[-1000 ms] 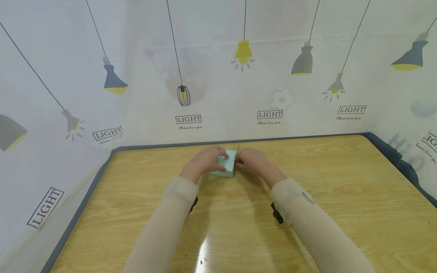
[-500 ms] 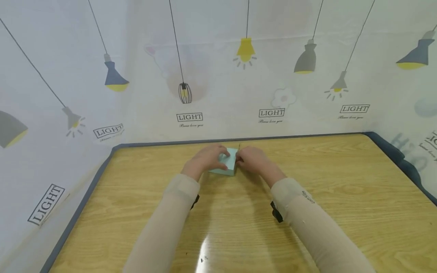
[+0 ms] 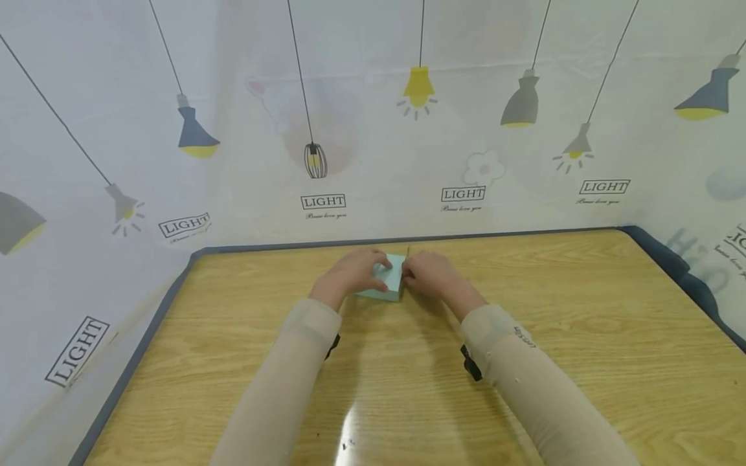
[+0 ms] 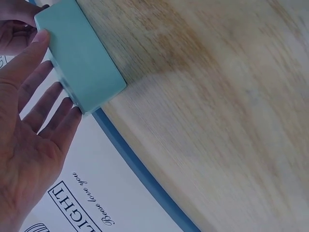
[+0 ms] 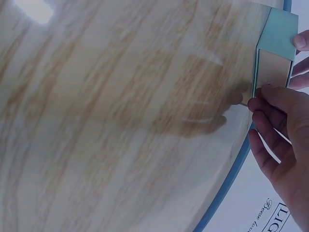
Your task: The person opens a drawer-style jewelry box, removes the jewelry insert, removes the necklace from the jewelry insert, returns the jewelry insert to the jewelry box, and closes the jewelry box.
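A teal box (image 3: 393, 277) lies near the far edge of the table. Across its top, my left hand (image 3: 350, 274) grips it, thumb on the near side; in the left wrist view the thumb and fingertips of that hand (image 4: 29, 140) touch the box (image 4: 82, 58). At the box's right end, my right hand (image 3: 432, 276) has curled fingers. The right wrist view shows this end of the box (image 5: 281, 34) with a tan face (image 5: 273, 70) inside teal edges; thumb and forefinger of the right hand (image 5: 292, 121) pinch at its lower edge, their tips partly hidding what they hold.
The wood-grain table (image 3: 245, 362) has a blue edge strip (image 3: 280, 245) along the back and sides. Behind it hangs a white sheet (image 3: 373, 149) printed with lamps. A few small dark specks (image 3: 345, 446) lie near the front.
The head view has shifted slightly. Both hands and the box keep nearly the same places relative to each other and the table.
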